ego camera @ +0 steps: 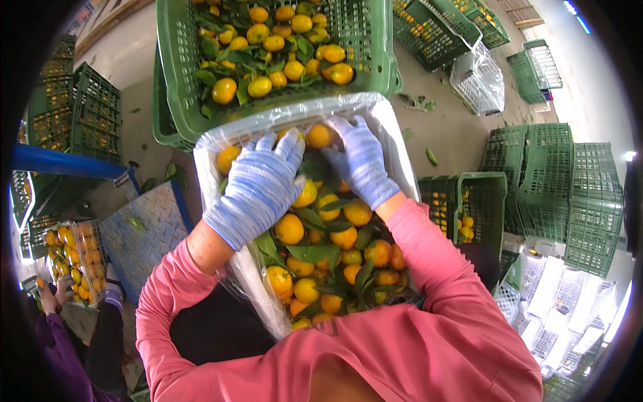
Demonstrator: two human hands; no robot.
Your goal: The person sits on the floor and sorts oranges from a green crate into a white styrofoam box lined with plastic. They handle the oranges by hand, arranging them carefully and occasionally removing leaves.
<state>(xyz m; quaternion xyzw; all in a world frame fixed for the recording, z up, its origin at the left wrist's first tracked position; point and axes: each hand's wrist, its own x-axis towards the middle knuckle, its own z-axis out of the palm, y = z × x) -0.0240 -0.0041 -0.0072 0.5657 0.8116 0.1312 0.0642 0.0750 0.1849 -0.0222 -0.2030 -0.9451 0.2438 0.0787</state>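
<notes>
My left hand (pixel 261 186), in a blue-and-white knit glove, lies palm down over mandarins in a white crate (pixel 402 145) lined with clear plastic film. Its fingertips rest at a partly hidden mandarin near the crate's far end; the palm is hidden. Beside it, my right hand (pixel 362 158), gloved alike, has its thumb and fingers around an orange mandarin (pixel 319 135). Closer to my body, mandarins with green leaves (pixel 314 253) fill the crate. Just beyond its far rim stands a green plastic crate (pixel 371 45) holding more leafy mandarins (pixel 274 43).
At left are a blue metal platform (pixel 145 231) with a blue bar (pixel 70 162), and a co-worker's hands (pixel 55 294) at a crate of mandarins (pixel 75 256). Stacked green crates (pixel 545 181) and a crate with some fruit (pixel 482 201) stand at right. Loose leaves (pixel 431 157) litter the floor.
</notes>
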